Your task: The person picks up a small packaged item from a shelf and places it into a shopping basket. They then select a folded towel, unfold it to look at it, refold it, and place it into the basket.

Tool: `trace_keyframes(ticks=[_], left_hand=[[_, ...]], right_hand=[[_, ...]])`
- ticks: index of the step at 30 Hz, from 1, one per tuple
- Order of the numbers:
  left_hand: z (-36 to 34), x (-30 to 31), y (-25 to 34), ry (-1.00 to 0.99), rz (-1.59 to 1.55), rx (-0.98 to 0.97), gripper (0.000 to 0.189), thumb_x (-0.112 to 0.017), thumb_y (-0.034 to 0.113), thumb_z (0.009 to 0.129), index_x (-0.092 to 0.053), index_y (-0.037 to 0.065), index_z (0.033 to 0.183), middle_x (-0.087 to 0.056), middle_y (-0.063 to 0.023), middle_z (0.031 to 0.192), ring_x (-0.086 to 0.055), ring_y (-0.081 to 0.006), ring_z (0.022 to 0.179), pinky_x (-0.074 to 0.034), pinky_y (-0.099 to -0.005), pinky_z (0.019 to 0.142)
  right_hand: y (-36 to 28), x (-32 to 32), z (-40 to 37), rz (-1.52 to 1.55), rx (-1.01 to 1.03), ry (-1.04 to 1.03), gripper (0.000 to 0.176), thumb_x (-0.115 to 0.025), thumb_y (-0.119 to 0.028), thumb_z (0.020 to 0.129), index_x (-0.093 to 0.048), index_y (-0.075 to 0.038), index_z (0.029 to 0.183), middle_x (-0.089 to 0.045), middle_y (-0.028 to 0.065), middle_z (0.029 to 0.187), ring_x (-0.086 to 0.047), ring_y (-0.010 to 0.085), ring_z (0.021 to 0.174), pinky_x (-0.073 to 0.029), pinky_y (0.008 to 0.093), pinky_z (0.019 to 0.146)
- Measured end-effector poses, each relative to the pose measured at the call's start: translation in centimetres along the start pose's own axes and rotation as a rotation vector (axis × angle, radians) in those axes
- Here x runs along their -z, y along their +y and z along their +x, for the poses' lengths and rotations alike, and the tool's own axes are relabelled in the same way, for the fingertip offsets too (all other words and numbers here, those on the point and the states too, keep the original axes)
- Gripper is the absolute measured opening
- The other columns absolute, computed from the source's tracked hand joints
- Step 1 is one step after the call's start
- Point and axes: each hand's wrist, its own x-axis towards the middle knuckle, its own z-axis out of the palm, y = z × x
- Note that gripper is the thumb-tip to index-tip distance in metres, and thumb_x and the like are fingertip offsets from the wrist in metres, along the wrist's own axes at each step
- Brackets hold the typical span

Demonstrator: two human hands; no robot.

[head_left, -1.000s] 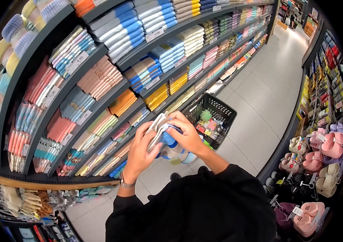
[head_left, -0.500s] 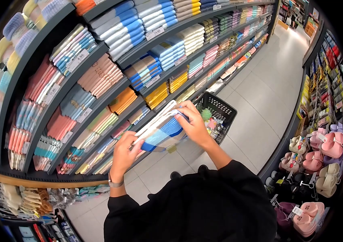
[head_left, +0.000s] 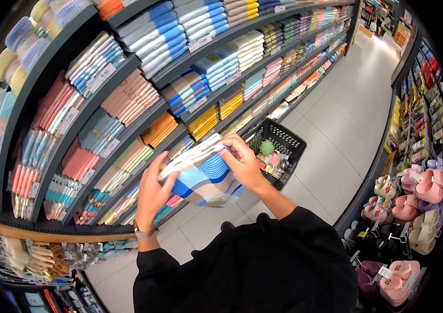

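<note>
Left hand [head_left: 154,190] and right hand [head_left: 243,164], both closed on one checked towel [head_left: 208,180]

Left hand: partly curled, thumb on the near side, fingers beyond, gripping the towel's left end; wristwatch [head_left: 145,233] worn below. Right hand: pinching, thumb against the upper edge, fingers over the back, towards the right end.

Item: checked towel, folded, in blue, beige and white. Location: in the air between both hands, before the shelving [head_left: 151,112]. Pale layered edges uppermost; patterned face sagging beneath.

Handling (judged): light, soft, limp; low risk of slipping or harm if dropped. Layers may fan or slide if only some are pinched. Suggested hold: both ends of the layered edge, all folds together, thumbs to the face.

Edges: shelf fronts, with price tags, lie beyond the left hand and could catch a hanging fold. Black basket [head_left: 289,143], on the floor beyond the right hand; raised rim, mixed goods within.

Room: grey tiled floor [head_left: 331,125] between shelving and footwear display [head_left: 430,185]; widest stretch to the right of the basket.
</note>
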Motion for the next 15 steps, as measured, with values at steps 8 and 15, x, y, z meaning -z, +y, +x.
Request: trace_keyframes(ticks=[8, 15], left_hand=[[2.2, -5.9, 1.0, 0.004, -0.016, -0.118, 0.025, -0.064, 0.02, 0.085, -0.058, 0.002, 0.101, -0.061, -0.0187, 0.084, -0.06, -0.0344, 0.076, -0.046, -0.0384, 0.067], [3.9, -6.4, 1.8, 0.064, 0.278, -0.377, 0.014, -0.056, 0.016, 0.09, -0.054, 0.003, 0.088, -0.058, -0.0163, 0.072, -0.058, -0.0354, 0.064, -0.044, -0.0418, 0.054]], right_hand=[[-0.4, -0.8, 0.8, -0.245, 0.151, -0.041, 0.014, -0.059, -0.005, 0.085, -0.058, 0.001, 0.098, -0.055, 0.011, 0.092, -0.056, 0.0245, 0.087, -0.044, 0.0309, 0.078], [1.1, 0.7, 0.4, -0.047, -0.148, -0.014, 0.038, -0.058, -0.016, 0.09, -0.046, -0.001, 0.123, -0.06, 0.0155, 0.105, -0.059, 0.0191, 0.098, -0.046, 0.033, 0.085]])
